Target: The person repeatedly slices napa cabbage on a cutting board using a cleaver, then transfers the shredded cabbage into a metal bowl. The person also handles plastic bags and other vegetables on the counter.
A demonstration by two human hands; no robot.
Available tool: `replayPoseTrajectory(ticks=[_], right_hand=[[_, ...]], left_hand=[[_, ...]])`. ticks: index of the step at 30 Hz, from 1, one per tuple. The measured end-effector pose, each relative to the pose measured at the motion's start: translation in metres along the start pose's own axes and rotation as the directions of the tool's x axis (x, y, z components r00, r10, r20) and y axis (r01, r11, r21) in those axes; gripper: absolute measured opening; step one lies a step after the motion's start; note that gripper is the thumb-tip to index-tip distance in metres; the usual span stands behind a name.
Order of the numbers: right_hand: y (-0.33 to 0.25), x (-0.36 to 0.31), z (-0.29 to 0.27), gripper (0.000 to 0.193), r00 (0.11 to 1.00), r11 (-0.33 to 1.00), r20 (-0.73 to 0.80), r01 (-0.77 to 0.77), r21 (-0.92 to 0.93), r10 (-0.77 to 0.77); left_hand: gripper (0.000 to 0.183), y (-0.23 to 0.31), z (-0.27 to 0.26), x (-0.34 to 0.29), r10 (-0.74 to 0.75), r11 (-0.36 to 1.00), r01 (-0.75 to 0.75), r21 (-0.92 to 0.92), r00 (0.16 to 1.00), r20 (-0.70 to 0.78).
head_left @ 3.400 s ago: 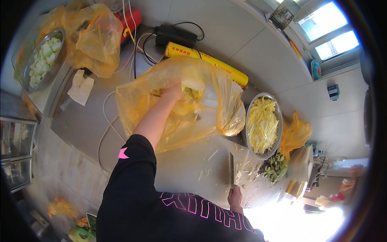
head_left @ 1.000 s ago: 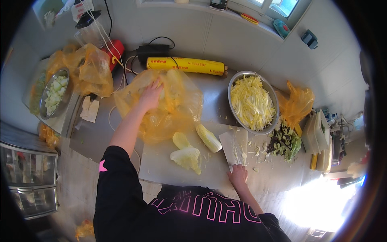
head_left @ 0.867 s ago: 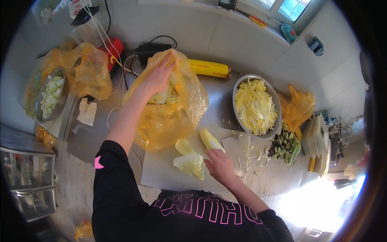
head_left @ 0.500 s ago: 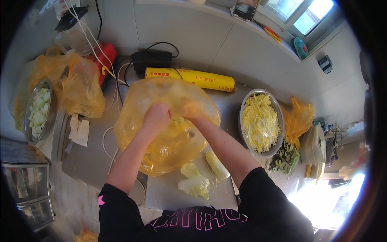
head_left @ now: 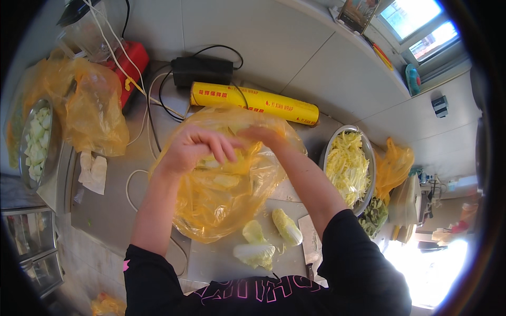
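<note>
A large translucent yellow plastic bag [head_left: 221,210] lies spread over the middle of the counter, with pale green pieces showing through it. My left hand [head_left: 197,149] is over its left part, fingers half bent and apart, with nothing seen in them. My right hand [head_left: 258,136] is at the bag's far part; its fingers are blurred and partly hidden by the plastic. Nearer to me, a loose piece of napa cabbage [head_left: 255,253] and a small cabbage wedge [head_left: 287,227] rest on a pale board [head_left: 211,262]. A knife [head_left: 312,250] lies right of them.
On the right stands a metal bowl [head_left: 373,179] of shredded cabbage [head_left: 348,166], near another yellow bag [head_left: 392,166]. A bowl of chopped pale vegetable [head_left: 37,139] is at left. A yellow wrap box [head_left: 279,109], a black box [head_left: 203,72] and cables line the wall.
My left hand has lifted away from the bag's middle, and its fingers have opened from a closed grip. The bag has slumped flatter. The whole view has shifted slightly.
</note>
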State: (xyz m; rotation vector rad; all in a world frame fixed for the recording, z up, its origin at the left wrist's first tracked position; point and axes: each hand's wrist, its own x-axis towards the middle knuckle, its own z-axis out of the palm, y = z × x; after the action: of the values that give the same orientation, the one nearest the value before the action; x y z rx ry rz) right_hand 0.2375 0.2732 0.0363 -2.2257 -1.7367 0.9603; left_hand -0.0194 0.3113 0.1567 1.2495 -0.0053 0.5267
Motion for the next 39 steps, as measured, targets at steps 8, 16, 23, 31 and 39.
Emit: replayPoseTrajectory(ticks=[8, 16, 23, 31, 39], right_hand=[[-0.06, -0.086, -0.078, 0.058, 0.945, 0.839, 0.109, 0.214, 0.501, -0.307], [-0.067, -0.103, -0.074, 0.049, 0.868, 0.808, 0.224, 0.277, 0.52, -0.442], [-0.054, -0.093, -0.072, 0.044, 0.825, 0.844, -0.263, 0.398, -0.36, -0.5], [-0.057, -0.07, -0.039, 0.041, 0.965, 0.957, -0.098, 0.221, -0.189, -0.242], [-0.092, -0.094, 0.033, 0.063, 0.802, 0.798, -0.046, 0.584, -0.151, -0.596]], left_hand=[[0.047, -0.014, 0.033, -0.009, -0.103, 0.261, 0.534, 0.804, 0.844, -0.527], [0.051, 0.007, 0.048, -0.001, -0.107, -0.012, 0.058, 0.998, 0.993, -0.059], [0.052, 0.025, 0.026, -0.034, 0.087, -0.109, 0.14, 0.984, 0.988, -0.13], [0.062, -0.04, -0.002, -0.083, -0.039, 0.199, 0.689, 0.697, 0.716, -0.697], [0.063, -0.062, 0.016, -0.084, -0.157, 0.503, 0.652, 0.567, 0.714, -0.682]])
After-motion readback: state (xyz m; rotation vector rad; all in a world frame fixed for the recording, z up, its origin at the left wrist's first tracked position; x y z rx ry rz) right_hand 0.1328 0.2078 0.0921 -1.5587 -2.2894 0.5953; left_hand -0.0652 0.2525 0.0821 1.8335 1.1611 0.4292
